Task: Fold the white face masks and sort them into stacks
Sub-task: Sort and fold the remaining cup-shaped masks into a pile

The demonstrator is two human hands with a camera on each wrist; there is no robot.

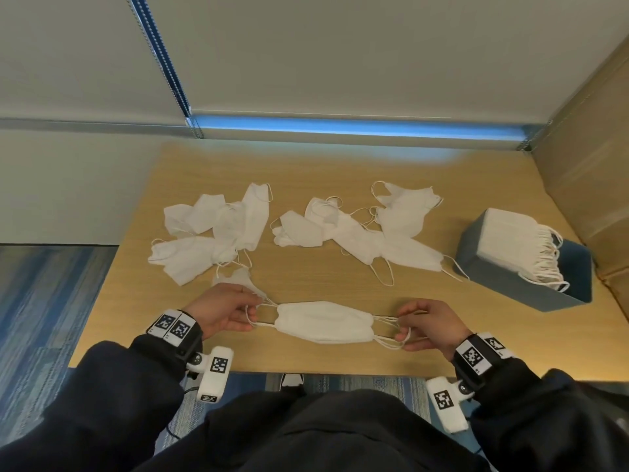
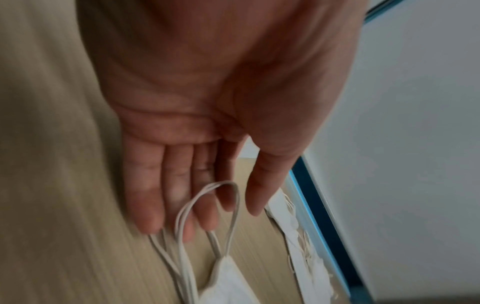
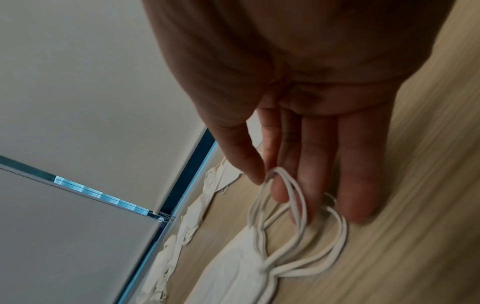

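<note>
A flat bundle of white face masks (image 1: 323,322) lies across the wooden table (image 1: 340,165) near its front edge, stretched between my hands. My left hand (image 1: 253,313) holds the bundle's left ear loops (image 2: 223,205), which hook over its fingers with the thumb close by. On the other side, my right hand (image 1: 403,330) pinches the right ear loops (image 3: 288,197) between thumb and forefinger. Two loose heaps of white masks lie farther back: one at the left (image 1: 218,233), one at the middle right (image 1: 367,229).
A blue open box (image 1: 503,284) at the right holds a tight stack of folded masks (image 1: 510,236) with their loops hanging out. A cardboard wall (image 1: 592,172) stands at the far right. Window blinds (image 1: 306,56) rise behind the table. Carpet (image 1: 44,301) lies to the left.
</note>
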